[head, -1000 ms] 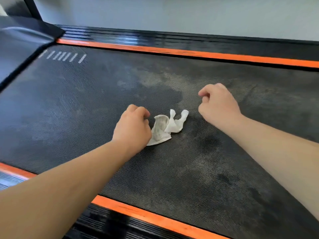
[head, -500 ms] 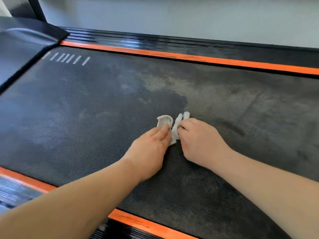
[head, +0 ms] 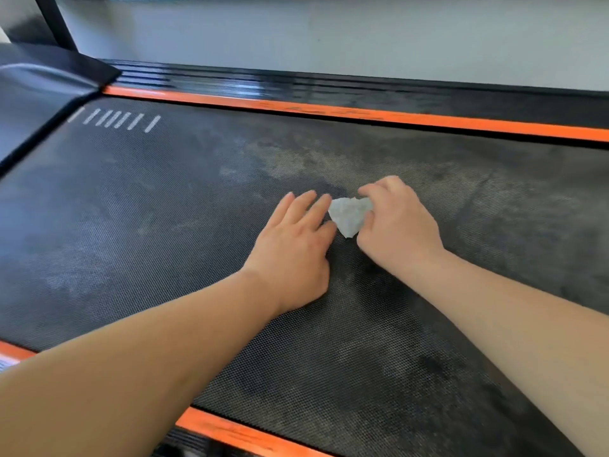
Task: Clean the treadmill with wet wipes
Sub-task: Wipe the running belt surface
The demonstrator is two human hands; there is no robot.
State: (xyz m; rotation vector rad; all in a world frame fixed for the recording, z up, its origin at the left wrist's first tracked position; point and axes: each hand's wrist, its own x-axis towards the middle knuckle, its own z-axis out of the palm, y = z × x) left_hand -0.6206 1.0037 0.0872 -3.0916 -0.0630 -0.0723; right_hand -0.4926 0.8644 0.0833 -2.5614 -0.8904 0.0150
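**Wet wipe (head: 347,215) pinched, other palm flat**

The crumpled white wet wipe sits on the treadmill belt (head: 164,209), about midway between its far and near orange edge strips (head: 362,114). The right hand (head: 400,227) arches over it, fingers curled, pinching its right side. The left hand (head: 291,249) lies palm-down on the belt, fingers straight and close together, tips just beside the wipe's left edge.

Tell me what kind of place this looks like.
Likely a gym or home workout room: a treadmill belt with orange side strips fills the view, with a plain grey surface beyond.
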